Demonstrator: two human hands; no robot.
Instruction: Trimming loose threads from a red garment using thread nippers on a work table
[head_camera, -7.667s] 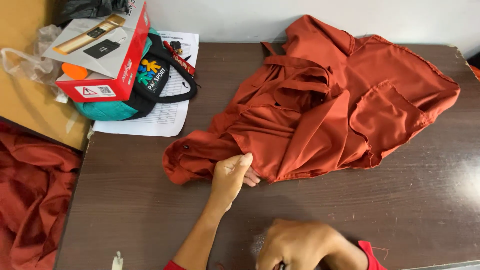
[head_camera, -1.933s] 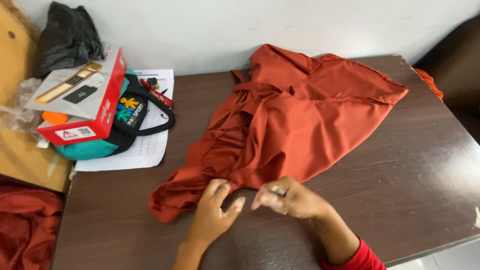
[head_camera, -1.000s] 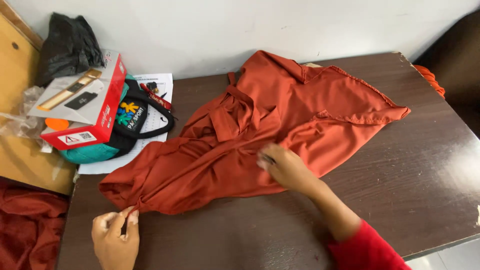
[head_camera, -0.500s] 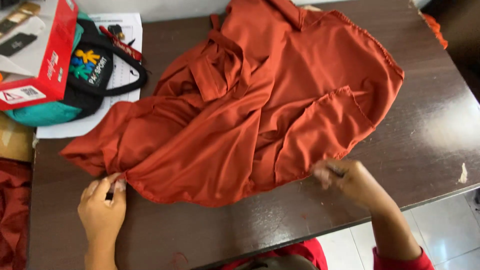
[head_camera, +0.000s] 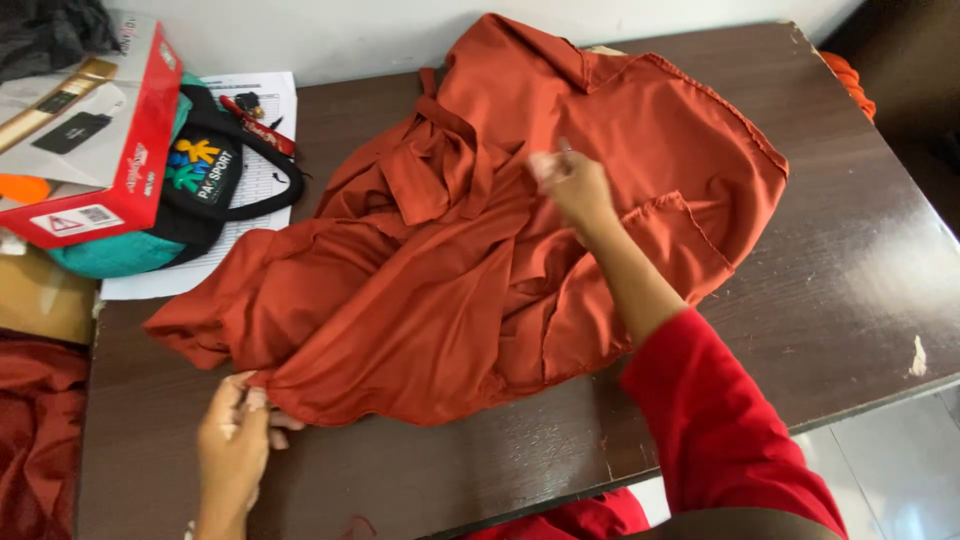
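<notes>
Pinching the rust-orange garment (head_camera: 480, 270), both hands, left (head_camera: 235, 440) and right (head_camera: 570, 180), partly hide fingertips.

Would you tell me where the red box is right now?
In the head view, the red box sits at the table's far left corner, on top of a teal and black bag, left of the orange garment.

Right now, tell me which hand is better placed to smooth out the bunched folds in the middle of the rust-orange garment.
Probably the right hand: it rests on the rust-orange garment beside the bunched folds. The left hand is at the near hem, pinching the edge, farther from them.
</notes>
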